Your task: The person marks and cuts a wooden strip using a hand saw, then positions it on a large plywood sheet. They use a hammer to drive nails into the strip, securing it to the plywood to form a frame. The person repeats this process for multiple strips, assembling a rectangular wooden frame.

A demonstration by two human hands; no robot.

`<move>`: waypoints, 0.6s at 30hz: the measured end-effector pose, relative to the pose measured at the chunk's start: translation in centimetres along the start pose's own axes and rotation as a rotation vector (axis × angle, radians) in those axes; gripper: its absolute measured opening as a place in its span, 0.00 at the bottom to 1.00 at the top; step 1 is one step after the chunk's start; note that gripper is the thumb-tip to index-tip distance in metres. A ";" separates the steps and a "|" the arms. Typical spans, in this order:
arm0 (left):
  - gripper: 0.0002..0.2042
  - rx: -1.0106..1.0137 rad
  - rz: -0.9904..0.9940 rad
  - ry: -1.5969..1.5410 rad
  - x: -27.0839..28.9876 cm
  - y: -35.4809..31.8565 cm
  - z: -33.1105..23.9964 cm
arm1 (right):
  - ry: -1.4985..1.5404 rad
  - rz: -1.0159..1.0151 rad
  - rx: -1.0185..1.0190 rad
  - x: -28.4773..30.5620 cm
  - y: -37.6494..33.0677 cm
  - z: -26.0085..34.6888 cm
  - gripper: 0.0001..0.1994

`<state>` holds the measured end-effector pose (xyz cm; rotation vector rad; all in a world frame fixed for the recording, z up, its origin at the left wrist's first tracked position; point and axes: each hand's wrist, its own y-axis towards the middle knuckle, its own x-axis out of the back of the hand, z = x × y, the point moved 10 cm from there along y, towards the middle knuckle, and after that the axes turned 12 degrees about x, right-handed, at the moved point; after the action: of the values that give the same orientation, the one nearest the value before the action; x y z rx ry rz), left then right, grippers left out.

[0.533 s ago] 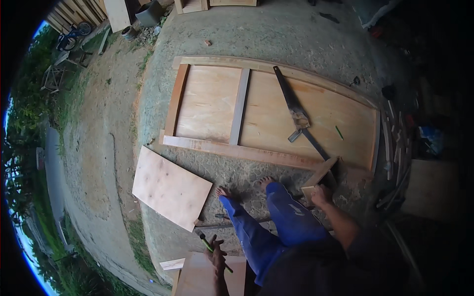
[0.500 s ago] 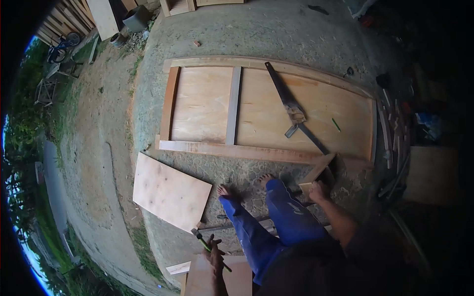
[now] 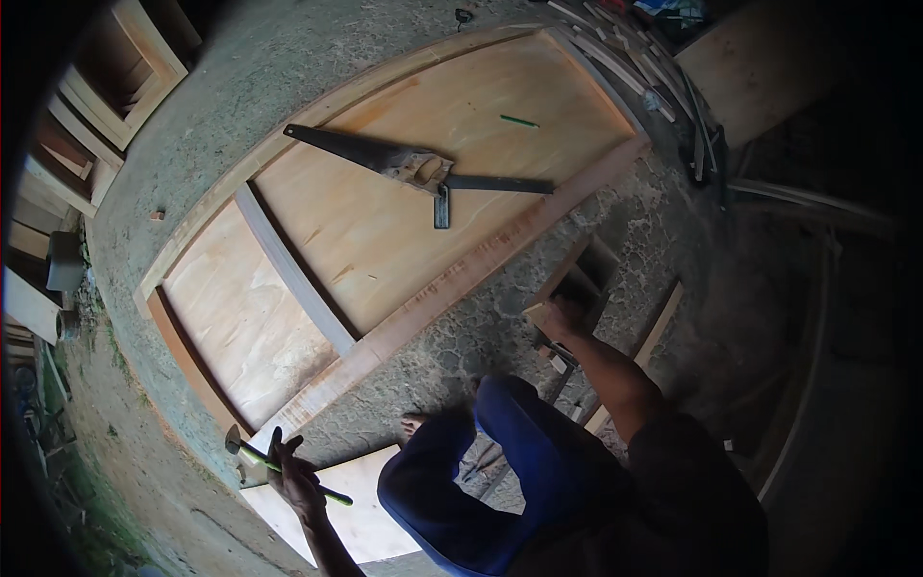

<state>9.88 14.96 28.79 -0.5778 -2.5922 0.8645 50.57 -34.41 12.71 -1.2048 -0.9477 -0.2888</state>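
- Left hand (image 3: 300, 483): grasping a hammer (image 3: 260, 457) around mid-handle, fingers loosely spread; hammer head points left.
- Hammer, as judged: stiff, head-heavy; sounder hold towards the handle's free end.
- Right hand (image 3: 561, 322): grasping the near end of a wooden box (image 3: 558, 276); whether the box rests on the concrete floor (image 3: 452, 346) cannot be told.
- Box, as judged: rigid, fairly light; take hold by a wall rim.
- Near left, below the left hand: pale plywood sheet (image 3: 370, 519).
- Far side: framed panel (image 3: 385, 279) bearing handsaw (image 3: 346, 152), square (image 3: 495, 184), green pencil (image 3: 519, 121).
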 end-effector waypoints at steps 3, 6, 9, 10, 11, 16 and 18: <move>0.23 -0.072 0.066 0.051 -6.1 5.3 0.2 | 0.007 -0.070 0.010 -4.1 4.1 -1.1 0.24; 0.23 -0.101 0.209 0.043 -11.4 9.6 2.6 | 0.062 -0.230 -0.001 -9.8 6.4 -1.5 0.19; 0.23 -0.172 0.300 0.030 -15.9 11.4 4.2 | 0.160 -0.468 0.000 -12.8 6.0 0.1 0.22; 0.23 -0.181 0.310 0.026 -16.9 11.7 5.0 | 0.176 -0.573 -0.008 -13.1 5.7 0.5 0.23; 0.23 -0.190 0.319 0.021 -17.8 11.8 6.0 | 0.258 -0.612 -0.042 -13.7 5.7 0.0 0.26; 0.24 -0.076 0.327 0.030 -20.3 11.1 11.6 | 0.671 -0.584 0.183 -12.2 5.9 -4.1 0.17; 0.24 -0.036 0.365 -0.036 -20.5 10.4 14.0 | 0.724 -0.610 0.155 -12.0 5.9 -9.5 0.13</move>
<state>24.03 5.96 7.77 -1.0784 -2.5794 0.9440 51.62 -43.89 -0.59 -0.5574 -0.6489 -1.0392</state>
